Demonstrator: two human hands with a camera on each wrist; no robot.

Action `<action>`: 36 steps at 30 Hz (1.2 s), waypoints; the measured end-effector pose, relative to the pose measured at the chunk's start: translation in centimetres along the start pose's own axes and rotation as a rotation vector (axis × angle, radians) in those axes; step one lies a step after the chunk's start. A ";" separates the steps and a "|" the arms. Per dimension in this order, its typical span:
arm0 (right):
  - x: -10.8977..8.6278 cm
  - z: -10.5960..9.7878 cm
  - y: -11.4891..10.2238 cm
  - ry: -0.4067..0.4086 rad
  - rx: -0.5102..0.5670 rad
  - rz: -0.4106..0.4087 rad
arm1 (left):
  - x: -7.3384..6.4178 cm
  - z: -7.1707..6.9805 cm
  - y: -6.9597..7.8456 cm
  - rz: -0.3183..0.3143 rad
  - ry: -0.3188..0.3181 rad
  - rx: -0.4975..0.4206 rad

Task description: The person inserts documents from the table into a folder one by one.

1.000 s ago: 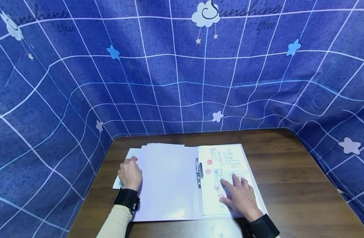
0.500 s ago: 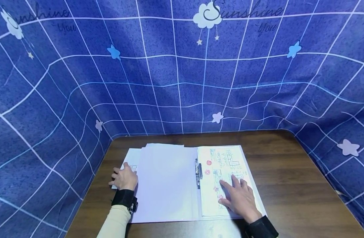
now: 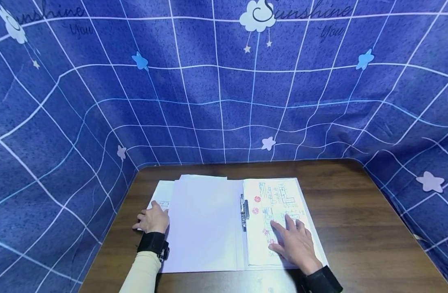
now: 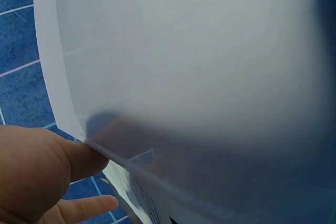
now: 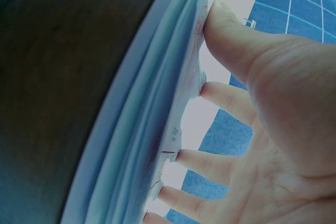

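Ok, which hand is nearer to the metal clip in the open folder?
The right. The right hand has its fingertips on the printed sheet, right of the metal clip; the left hand is farther off, at the pale cover's outer left edge.

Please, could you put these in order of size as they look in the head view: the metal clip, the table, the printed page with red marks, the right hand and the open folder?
From largest to smallest:
table
open folder
printed page
right hand
metal clip
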State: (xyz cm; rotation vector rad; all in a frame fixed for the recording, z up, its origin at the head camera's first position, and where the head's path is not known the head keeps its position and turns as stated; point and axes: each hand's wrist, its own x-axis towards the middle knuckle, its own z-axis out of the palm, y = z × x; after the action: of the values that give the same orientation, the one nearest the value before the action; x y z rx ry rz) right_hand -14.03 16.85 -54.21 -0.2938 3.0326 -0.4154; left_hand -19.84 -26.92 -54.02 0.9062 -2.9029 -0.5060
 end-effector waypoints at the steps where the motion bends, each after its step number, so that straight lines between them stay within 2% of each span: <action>1: 0.0 0.0 0.0 0.003 0.001 -0.001 | 0.0 0.0 0.0 0.002 0.005 -0.001; 8: -0.1 0.1 0.0 0.022 0.006 -0.010 | -0.1 -0.1 0.1 -0.005 0.048 -0.010; 11: -0.2 0.1 0.0 0.025 0.009 -0.009 | 0.1 0.0 0.0 -0.011 0.094 -0.037; 17: -0.2 0.0 0.0 0.022 0.007 -0.005 | 0.7 0.4 -0.7 0.011 0.234 -0.136; 22: -0.2 0.1 -0.1 0.027 0.006 0.000 | 0.8 0.4 -1.3 0.030 0.296 -0.146; 26: -0.3 0.2 -0.1 0.039 0.009 -0.004 | 0.8 0.2 -1.6 0.013 0.320 -0.200; 29: -0.3 0.1 -0.1 0.048 0.010 -0.009 | 0.8 0.1 -1.6 -0.004 0.311 -0.246; 36: -0.3 0.2 -0.1 0.050 0.009 -0.005 | 0.4 -0.3 -1.5 -0.001 0.320 -0.264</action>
State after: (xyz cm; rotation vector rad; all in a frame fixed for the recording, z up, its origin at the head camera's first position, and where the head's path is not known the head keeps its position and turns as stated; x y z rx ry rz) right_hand -13.66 16.80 -54.35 -0.2943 3.0783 -0.4426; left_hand -19.29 -28.45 -54.22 0.8597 -2.4790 -0.6568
